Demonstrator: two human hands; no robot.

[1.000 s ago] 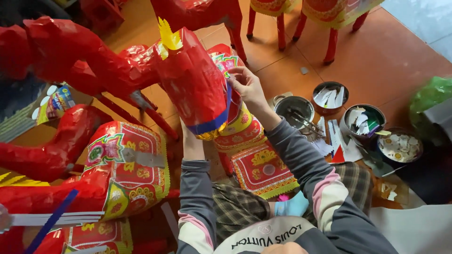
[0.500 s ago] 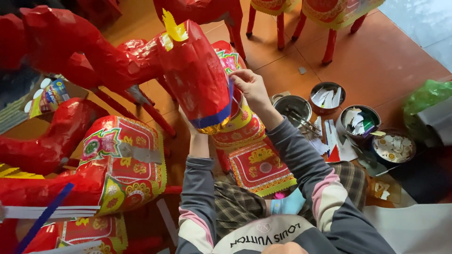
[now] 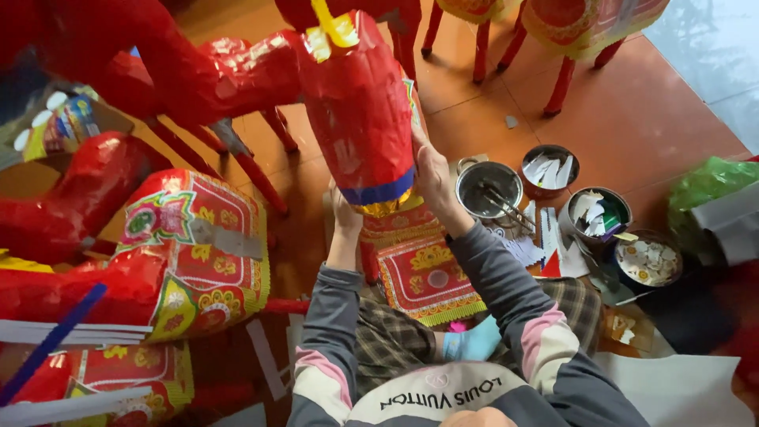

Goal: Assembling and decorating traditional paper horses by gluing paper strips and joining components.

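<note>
The paper horse head [image 3: 360, 111] under my right hand [image 3: 433, 178] and left hand [image 3: 345, 213] is glossy, crinkled red paper, banded with matt blue and shiny gold foil. At three o'clock the metal pot [image 3: 489, 188] looks dull grey steel. My sleeves [image 3: 506, 292] are soft matt cloth. At two o'clock the floor tiles [image 3: 640, 119] look smooth, faintly glossy.

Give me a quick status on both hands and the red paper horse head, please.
Left hand under the red paper horse head, touching its blue band. Right hand flat on its side. Metal bowl with tongs sits close right, not touching.
</note>
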